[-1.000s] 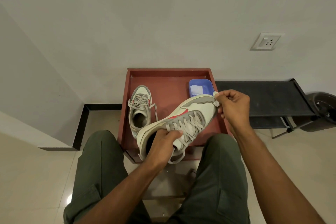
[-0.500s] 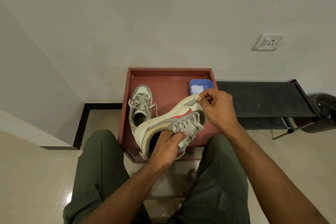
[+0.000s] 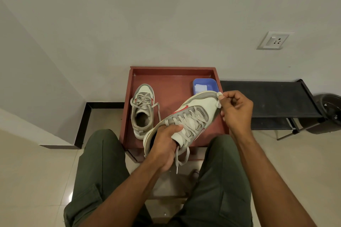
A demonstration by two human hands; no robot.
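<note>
Currently: cream-grey sneaker (image 3: 195,106), flat laces, tilted over red tray (image 3: 171,69). Left hand (image 3: 164,151) grip clasps collar; right hand (image 3: 237,111) pinches white wad (image 3: 219,96) against toe.

Two bare forearms reach forward and converge, both hands busy.
The left hand (image 3: 164,146) grips a shoe (image 3: 193,108) at its heel opening, fingers curled over the edge. The right hand (image 3: 238,110) is further out and higher, pinching a small white wad (image 3: 219,98) at its fingertips, knuckles bent.
</note>
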